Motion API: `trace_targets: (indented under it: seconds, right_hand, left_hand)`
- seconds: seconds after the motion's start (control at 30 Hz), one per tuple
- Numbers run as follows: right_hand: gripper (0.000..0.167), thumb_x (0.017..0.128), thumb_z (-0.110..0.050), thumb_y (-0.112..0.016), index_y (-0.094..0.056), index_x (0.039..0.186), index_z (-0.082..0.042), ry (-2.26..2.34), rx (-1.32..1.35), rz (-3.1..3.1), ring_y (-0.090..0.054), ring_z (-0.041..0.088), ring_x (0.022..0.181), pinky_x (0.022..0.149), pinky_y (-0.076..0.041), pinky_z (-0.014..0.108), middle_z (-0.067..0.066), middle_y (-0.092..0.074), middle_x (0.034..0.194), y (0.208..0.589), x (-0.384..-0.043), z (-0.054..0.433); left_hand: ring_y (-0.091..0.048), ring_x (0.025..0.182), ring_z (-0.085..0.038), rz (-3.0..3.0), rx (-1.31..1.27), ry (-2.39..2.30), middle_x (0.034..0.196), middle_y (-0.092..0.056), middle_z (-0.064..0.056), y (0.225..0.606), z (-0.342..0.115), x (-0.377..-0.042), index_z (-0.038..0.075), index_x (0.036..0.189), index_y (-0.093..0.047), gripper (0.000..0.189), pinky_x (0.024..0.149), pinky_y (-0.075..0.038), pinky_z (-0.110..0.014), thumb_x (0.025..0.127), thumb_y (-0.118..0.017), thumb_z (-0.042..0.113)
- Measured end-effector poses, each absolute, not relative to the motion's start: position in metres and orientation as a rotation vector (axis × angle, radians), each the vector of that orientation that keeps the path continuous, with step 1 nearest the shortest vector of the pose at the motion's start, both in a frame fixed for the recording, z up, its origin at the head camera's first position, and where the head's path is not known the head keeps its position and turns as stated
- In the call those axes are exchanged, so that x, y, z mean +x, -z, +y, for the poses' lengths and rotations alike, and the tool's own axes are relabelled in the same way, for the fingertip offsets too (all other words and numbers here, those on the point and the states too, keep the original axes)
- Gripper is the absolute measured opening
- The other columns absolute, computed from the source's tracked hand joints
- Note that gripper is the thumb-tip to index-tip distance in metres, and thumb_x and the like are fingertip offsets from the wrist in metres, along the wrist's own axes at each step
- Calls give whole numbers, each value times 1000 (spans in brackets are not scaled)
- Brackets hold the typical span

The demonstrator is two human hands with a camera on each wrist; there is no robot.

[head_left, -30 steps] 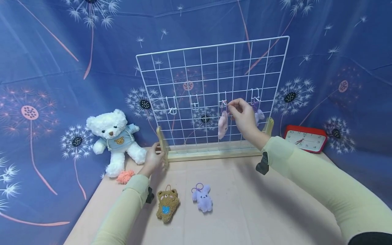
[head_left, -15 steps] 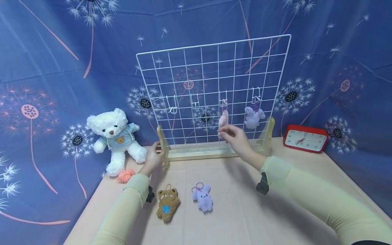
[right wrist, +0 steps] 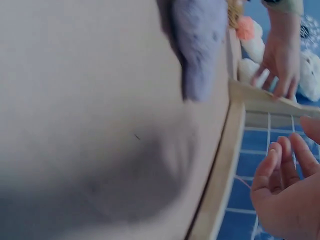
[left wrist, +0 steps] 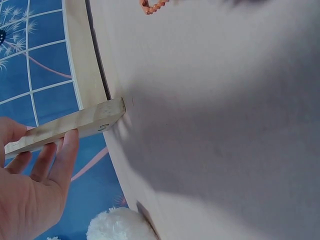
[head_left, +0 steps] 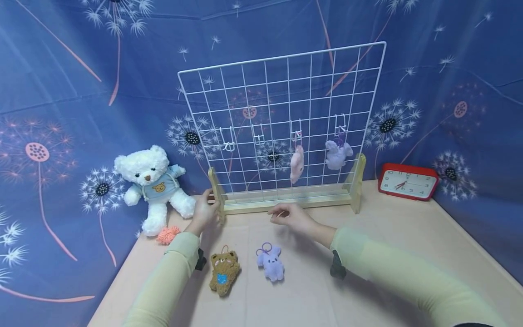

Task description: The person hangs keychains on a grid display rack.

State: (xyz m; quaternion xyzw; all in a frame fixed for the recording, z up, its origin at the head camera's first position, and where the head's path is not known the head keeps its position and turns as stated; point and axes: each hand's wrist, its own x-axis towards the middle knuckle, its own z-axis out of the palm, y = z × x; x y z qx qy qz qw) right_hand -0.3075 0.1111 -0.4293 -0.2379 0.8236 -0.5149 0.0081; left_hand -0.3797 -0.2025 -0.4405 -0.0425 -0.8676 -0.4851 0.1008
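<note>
My left hand (head_left: 205, 210) holds the wooden side post (left wrist: 75, 122) of the rack, thumb on one face and fingertips on the other. Above the table, just in front of the wooden base bar (head_left: 286, 206), my right hand (head_left: 295, 219) has loosely bent fingers and holds nothing. A lilac plush keychain (head_left: 273, 264) with purple rings lies on the table below it. To its left lies a brown bear keychain (head_left: 223, 274). On the white wire grid (head_left: 265, 86) a pink plush keychain (head_left: 297, 164) hangs side-on from a hook, with another lilac plush (head_left: 337, 154) to its right.
Two bare hooks (head_left: 229, 144) are on the grid's left half. A white teddy bear (head_left: 153, 186) in a blue hoodie sits left of the rack, by a coral yarn pom-pom (head_left: 168, 235). A red clock (head_left: 407, 181) stands at the right.
My right hand first lets go near the pink plush's chain, touches the plush's lower end, then comes down and left away from it. The left hand stays on the post.
</note>
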Motion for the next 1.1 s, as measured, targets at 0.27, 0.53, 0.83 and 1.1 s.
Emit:
trace_targets:
  seconds: [0.27, 0.53, 0.83, 1.1]
  right_hand:
    - [26, 88, -9, -77, -73, 111, 3, 1391, -761, 2567, -61, 14, 83, 77, -54, 27, -2, -68, 89, 456, -294, 98]
    - [20, 86, -10, -81, -76, 103, -1, 1286, -605, 2600, -57, 10, 80, 72, -52, 25, -3, -68, 85, 471, -289, 87]
    - [18, 80, -9, -84, -78, 97, -9, 1179, -640, 2684, -55, 8, 75, 71, -49, 26, -8, -63, 78, 474, -290, 79]
    - [18, 77, -5, -85, -76, 91, -12, 1098, -614, 2723, -53, 10, 74, 70, -47, 28, -8, -61, 76, 473, -288, 75]
  left_hand:
    - [-61, 114, -49, -2545, -151, 1449, 130, -57, -34, 440, -202, -380, -6, 147, -43, 52, 99, -53, -54, 97, -57, -1]
    - [-59, 115, -49, -2542, -146, 1478, 131, -56, -34, 440, -202, -379, -5, 148, -42, 53, 101, -52, -54, 97, -56, -2]
    - [-60, 115, -48, -2548, -141, 1471, 132, -56, -33, 440, -203, -379, -4, 149, -42, 53, 100, -53, -54, 98, -56, -1]
    - [-60, 114, -49, -2550, -148, 1449, 131, -56, -34, 439, -202, -378, -5, 147, -44, 51, 98, -54, -53, 98, -56, -1]
